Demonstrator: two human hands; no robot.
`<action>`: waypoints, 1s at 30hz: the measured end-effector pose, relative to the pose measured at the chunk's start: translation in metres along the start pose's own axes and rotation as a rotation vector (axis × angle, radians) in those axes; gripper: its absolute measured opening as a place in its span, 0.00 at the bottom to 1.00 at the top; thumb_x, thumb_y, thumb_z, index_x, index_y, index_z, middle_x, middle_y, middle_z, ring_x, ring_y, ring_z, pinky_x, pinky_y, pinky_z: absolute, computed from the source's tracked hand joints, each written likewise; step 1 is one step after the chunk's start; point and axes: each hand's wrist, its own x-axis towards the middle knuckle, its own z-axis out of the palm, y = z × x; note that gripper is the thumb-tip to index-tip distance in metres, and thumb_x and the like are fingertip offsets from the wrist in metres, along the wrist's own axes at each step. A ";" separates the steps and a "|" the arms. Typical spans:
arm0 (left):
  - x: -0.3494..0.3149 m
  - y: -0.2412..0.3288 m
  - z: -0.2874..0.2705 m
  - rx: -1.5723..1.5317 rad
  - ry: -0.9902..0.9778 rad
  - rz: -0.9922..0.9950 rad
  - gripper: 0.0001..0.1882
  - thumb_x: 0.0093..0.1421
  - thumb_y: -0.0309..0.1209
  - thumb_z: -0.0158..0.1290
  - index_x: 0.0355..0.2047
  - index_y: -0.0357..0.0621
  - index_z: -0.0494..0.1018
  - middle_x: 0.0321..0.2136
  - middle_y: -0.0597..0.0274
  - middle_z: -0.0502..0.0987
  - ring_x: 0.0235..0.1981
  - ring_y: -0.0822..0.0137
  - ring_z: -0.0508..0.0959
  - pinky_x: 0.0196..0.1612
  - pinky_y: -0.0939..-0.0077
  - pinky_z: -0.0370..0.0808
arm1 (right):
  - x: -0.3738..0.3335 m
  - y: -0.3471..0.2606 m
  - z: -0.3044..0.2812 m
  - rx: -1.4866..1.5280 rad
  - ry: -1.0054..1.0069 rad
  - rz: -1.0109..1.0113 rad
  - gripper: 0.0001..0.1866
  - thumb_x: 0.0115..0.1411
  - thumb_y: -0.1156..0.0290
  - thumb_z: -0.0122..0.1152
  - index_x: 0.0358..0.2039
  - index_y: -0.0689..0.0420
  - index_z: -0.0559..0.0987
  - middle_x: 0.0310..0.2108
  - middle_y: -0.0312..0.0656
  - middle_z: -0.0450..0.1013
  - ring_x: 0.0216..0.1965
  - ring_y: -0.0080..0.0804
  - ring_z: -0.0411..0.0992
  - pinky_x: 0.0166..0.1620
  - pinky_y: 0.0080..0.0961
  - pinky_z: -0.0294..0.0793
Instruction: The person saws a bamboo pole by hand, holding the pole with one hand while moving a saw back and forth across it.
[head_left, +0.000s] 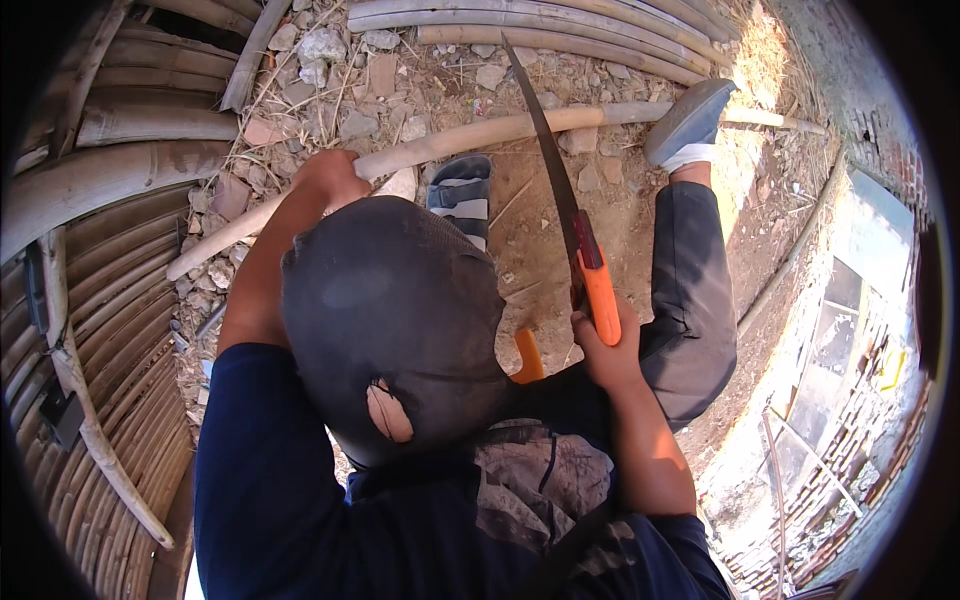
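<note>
Grips orange-handled saw [567,196] with right hand [616,364], fingers wrapped round handle. Points blade away from body, up across pole [480,137]; cannot tell if touching. Clasps pole near left end with left hand [335,180], fingertips hidden. Has pole crosswise over stony ground [365,125], beyond raised left knee [390,290], with right shoe [690,120] over far part.

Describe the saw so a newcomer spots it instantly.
Find the dark head covering mid-picture. Just right of it, the right grip holds the saw, orange handle low, blade angling up-left across the long pole. Its dark, tapering blade sets it apart from the pale, round pole.
</note>
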 end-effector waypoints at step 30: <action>-0.011 0.014 0.002 0.030 0.077 -0.048 0.27 0.52 0.43 0.58 0.53 0.52 0.81 0.49 0.53 0.84 0.51 0.54 0.83 0.57 0.59 0.79 | -0.017 -0.001 -0.020 0.141 -0.020 0.027 0.05 0.59 0.81 0.57 0.37 0.63 0.75 0.30 0.35 0.70 0.33 0.22 0.68 0.41 0.22 0.70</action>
